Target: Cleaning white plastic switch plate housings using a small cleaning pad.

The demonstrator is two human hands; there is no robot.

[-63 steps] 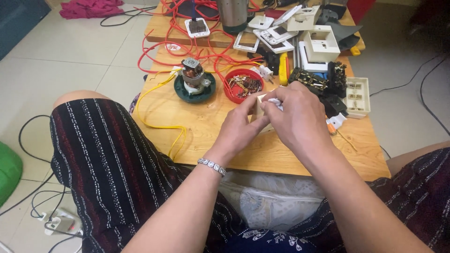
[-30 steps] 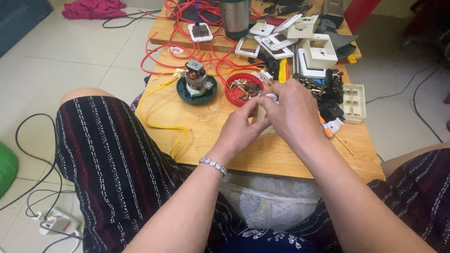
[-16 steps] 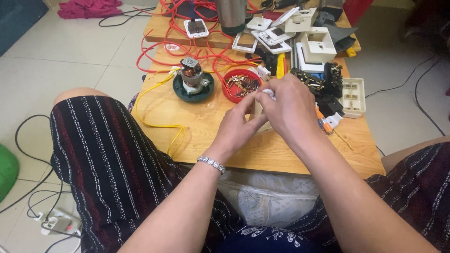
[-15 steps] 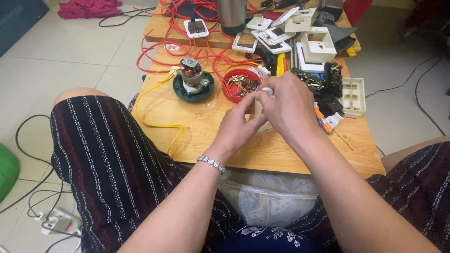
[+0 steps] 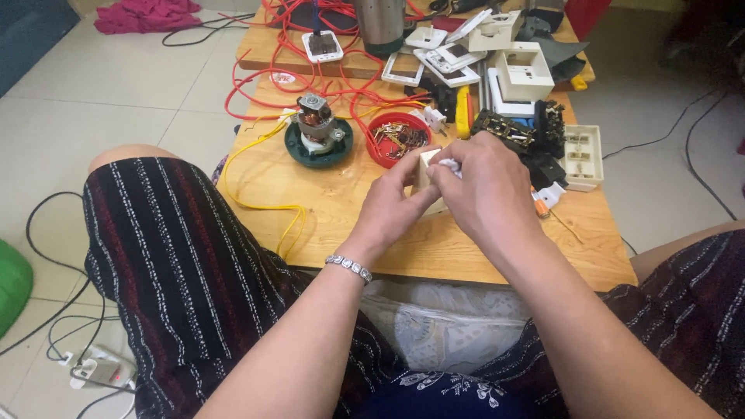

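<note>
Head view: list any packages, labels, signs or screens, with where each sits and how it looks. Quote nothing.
No package, sign or screen shows clearly.
Round sticker: on the wooden table, far left among red wires; pale with red print.
Both hands, left hand and right hand, hold a small white part with no label visible.

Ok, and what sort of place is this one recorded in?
Probably a home floor used as an electrical repair spot. The person sits on a tiled floor at a low wooden table strewn with white switch plates, red wires and a small motor; both hands hold a small white part.
</note>
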